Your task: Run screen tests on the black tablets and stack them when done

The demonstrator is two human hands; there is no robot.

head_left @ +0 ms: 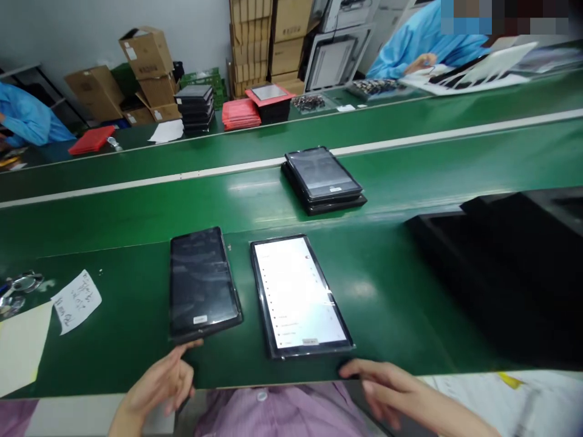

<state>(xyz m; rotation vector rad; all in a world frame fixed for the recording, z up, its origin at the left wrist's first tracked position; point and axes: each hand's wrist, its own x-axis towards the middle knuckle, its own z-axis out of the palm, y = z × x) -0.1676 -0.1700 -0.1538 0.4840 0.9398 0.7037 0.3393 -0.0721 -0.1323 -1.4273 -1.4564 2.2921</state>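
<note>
In front of me lie two tablets. The right tablet (pixel 298 291) shows a bright white screen with a list on it. Beside it, on the left, is a dark-screened tablet (pixel 203 282) with a small white label near its lower edge. My left hand (pixel 161 382) is just below the dark tablet, index finger stretched towards its lower edge and the other fingers curled; nothing shows in it. Below the lit tablet's lower right corner is my right hand (pixel 385 388), index finger extended, holding nothing that I can see. Neither hand clearly touches a tablet.
A stack of tablets (pixel 323 179) sits farther back on the green bench. Black foam trays (pixel 505 273) fill the right side. At left lie a handwritten slip (pixel 78 301) and a pale sheet (pixel 22 346). Across the bench, two people in blue work near red packets (pixel 241 114).
</note>
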